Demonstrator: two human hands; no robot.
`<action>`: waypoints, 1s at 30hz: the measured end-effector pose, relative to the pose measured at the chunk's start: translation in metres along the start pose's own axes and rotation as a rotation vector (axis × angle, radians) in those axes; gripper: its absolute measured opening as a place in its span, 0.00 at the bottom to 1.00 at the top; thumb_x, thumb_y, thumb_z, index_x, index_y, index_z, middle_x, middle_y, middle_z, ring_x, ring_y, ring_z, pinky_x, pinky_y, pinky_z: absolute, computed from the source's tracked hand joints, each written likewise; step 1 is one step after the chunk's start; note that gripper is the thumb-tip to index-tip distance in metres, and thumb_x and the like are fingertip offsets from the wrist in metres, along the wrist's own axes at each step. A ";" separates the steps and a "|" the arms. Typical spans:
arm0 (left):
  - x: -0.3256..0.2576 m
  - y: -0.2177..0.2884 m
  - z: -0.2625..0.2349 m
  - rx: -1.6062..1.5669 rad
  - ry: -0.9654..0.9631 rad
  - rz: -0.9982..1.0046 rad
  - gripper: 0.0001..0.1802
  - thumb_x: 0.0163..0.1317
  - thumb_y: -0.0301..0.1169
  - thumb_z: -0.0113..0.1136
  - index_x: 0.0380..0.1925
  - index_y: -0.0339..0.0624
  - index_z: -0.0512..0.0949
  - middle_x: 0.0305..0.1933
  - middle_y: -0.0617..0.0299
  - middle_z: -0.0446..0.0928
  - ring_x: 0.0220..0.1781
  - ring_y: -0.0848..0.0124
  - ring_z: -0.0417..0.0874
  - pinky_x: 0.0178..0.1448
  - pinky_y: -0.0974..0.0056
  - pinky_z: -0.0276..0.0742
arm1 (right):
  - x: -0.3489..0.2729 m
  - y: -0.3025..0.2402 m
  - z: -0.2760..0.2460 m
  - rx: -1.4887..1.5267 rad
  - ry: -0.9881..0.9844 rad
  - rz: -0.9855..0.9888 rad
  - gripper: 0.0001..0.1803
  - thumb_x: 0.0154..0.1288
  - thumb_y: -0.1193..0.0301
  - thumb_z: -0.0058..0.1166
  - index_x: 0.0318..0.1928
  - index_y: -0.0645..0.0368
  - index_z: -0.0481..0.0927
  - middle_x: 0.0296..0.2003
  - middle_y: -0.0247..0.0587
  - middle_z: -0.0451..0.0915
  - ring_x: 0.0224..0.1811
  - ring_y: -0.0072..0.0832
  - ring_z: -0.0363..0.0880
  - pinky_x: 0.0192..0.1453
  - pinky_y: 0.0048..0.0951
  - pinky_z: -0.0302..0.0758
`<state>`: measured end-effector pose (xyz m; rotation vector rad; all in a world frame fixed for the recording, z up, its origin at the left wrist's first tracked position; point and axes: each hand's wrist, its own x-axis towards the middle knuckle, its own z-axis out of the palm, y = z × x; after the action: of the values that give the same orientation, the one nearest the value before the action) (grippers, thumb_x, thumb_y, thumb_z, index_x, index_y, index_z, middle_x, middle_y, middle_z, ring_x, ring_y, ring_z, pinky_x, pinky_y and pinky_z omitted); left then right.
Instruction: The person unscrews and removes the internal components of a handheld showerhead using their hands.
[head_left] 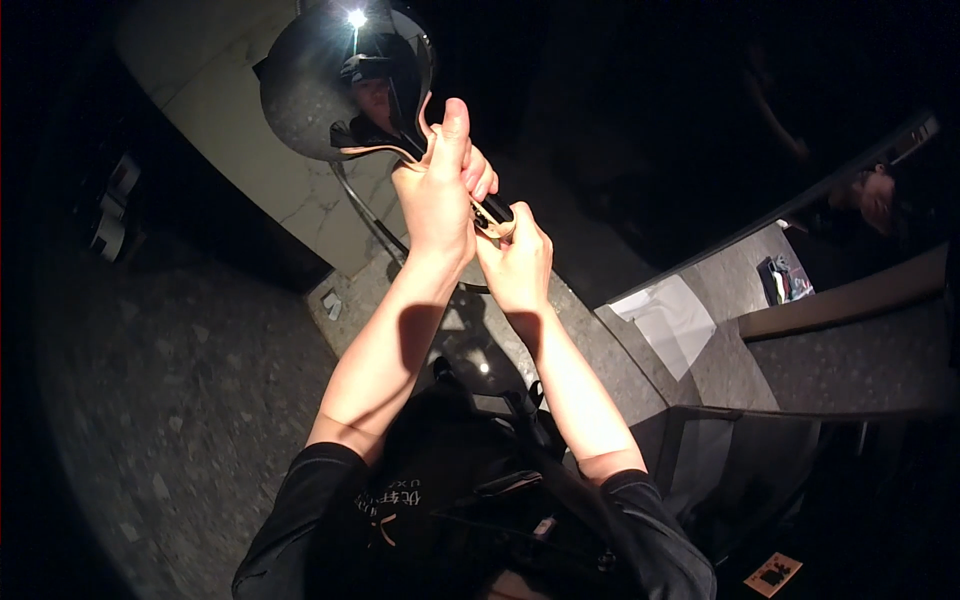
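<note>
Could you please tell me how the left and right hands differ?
The left hand sits close to the glossy round part; the right hand is farther from it, nearer the body. The left hand looks larger here than the right hand. Both are bare and hold the dark handle.

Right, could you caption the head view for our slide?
Left hand and right hand hold a glossy round object.

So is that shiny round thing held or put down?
Held: left hand and right hand grip the handle of the shiny round thing.
</note>
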<state>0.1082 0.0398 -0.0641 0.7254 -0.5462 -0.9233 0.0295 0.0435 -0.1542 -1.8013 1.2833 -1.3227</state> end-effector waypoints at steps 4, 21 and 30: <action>-0.007 -0.002 0.008 -0.022 -0.065 -0.064 0.22 0.64 0.42 0.54 0.14 0.49 0.60 0.10 0.71 0.54 0.13 0.77 0.56 0.23 0.70 0.57 | 0.006 -0.005 -0.018 -0.190 0.037 -0.009 0.09 0.45 0.72 0.58 0.27 0.62 0.74 0.19 0.53 0.75 0.27 0.50 0.77 0.26 0.40 0.72; -0.005 -0.032 -0.007 0.024 -0.200 -0.087 0.18 0.67 0.36 0.49 0.18 0.47 0.61 0.11 0.71 0.55 0.11 0.80 0.56 0.21 0.72 0.59 | -0.008 0.026 -0.014 -0.051 0.012 0.074 0.07 0.48 0.74 0.52 0.30 0.61 0.76 0.20 0.53 0.76 0.25 0.49 0.78 0.29 0.44 0.73; -0.024 -0.026 0.015 0.032 0.000 -0.005 0.07 0.64 0.32 0.53 0.35 0.47 0.65 0.12 0.73 0.55 0.12 0.82 0.56 0.20 0.74 0.58 | -0.011 0.035 -0.014 -0.076 0.067 0.059 0.06 0.49 0.75 0.50 0.29 0.63 0.76 0.19 0.55 0.75 0.24 0.50 0.77 0.27 0.44 0.73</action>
<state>0.0727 0.0454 -0.0771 0.7564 -0.5602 -0.9209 0.0033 0.0414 -0.1836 -1.7687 1.4301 -1.3286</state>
